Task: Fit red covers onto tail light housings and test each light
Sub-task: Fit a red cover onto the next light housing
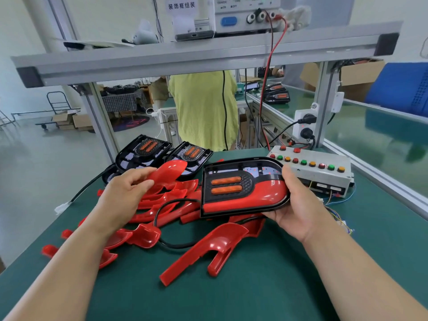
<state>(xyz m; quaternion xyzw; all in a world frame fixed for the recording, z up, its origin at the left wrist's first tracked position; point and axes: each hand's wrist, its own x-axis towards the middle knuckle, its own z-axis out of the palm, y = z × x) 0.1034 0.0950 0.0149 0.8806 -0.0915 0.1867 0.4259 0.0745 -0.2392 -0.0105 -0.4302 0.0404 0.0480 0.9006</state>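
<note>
Tail light housing (243,188) sits at centre right of the frame, tipped up off the green table (254,295) and gripped at its rounded end by the right hand (298,205), thumb on the top edge and fingers underneath. A fitted cover (257,200) fills its lower half; the upper channel looks bare. The left hand (126,191), at centre left and well apart from the right, pinches a loose red cover (169,171) above the pile of covers (166,205).

The main risk, as I judge it, is a wrong match. The covers in the pile curve different ways, and one meant for the other side would not seat in the open channel; forcing it could snap a tab or scuff the glossy face. The one-ended grip is a second weak point: pressing a cover in with the housing held at its tip may twist it or let it slip onto the pile.

The cable (176,245) loops from under the housing through the loose covers at lower centre. Carrying the housing toward the button box (324,167) at the right could drag covers along or off the table edge at the left.
</note>
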